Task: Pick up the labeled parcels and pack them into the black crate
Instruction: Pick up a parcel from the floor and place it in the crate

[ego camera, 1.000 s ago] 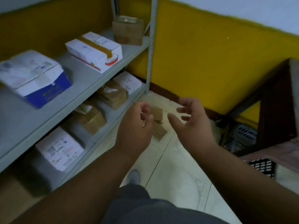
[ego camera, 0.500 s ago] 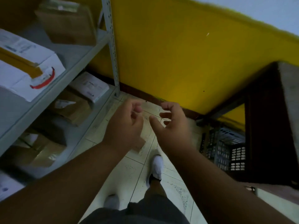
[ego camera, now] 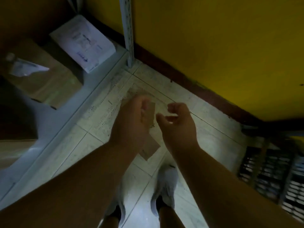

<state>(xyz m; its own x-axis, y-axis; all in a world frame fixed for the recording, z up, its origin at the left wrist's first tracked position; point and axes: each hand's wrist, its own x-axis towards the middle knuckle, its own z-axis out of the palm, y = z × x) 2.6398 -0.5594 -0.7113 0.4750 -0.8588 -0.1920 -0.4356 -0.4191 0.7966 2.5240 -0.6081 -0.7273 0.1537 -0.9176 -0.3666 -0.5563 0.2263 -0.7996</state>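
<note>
Both hands' fingers (ego camera: 172, 106) loosely curled, empty

The left hand (ego camera: 131, 122) covers most of the small brown parcels (ego camera: 150, 149) on the floor; whether it touches them cannot be told. The black crate (ego camera: 269, 176) is blurred and cut by the right edge. The white parcel's (ego camera: 82, 43) label print is unreadable

The person has two bare forearms without any sleeve, watch or ring visible, the left hand (ego camera: 131, 122) and the right hand (ego camera: 179, 124) both uncovered, and wears pale whitish-grey shoes (ego camera: 167, 183) with dark openings at the ankles.
</note>
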